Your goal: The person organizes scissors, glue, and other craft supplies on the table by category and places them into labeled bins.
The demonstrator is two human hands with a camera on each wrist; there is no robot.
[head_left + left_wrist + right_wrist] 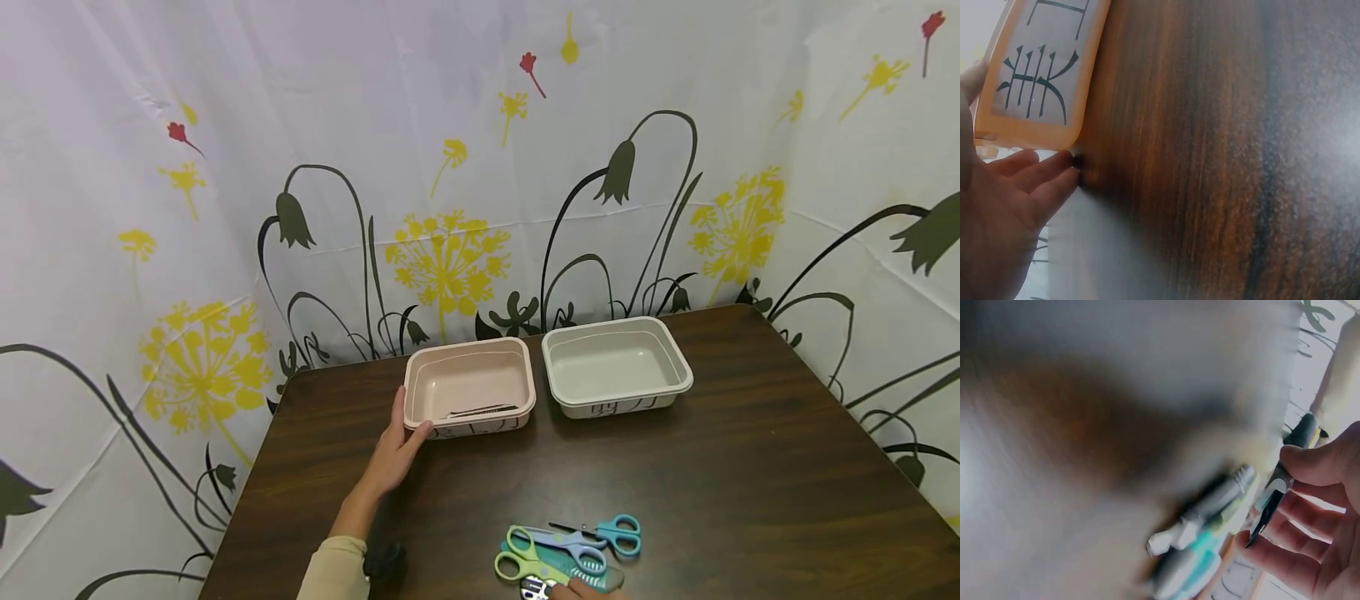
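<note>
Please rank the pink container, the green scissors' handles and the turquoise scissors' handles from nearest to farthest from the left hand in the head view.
From the left hand:
1. Pink container: right at the hand.
2. Green handles: left side of the front pile.
3. Turquoise handles: right side of that pile.

Head view bright, even, soft sheen on wood tabletop [735, 467]. Left wrist: glare at right edge, left hand [1016, 200] shadowed, lower left. Right wrist: heavy blur, upper left to centre.
</note>
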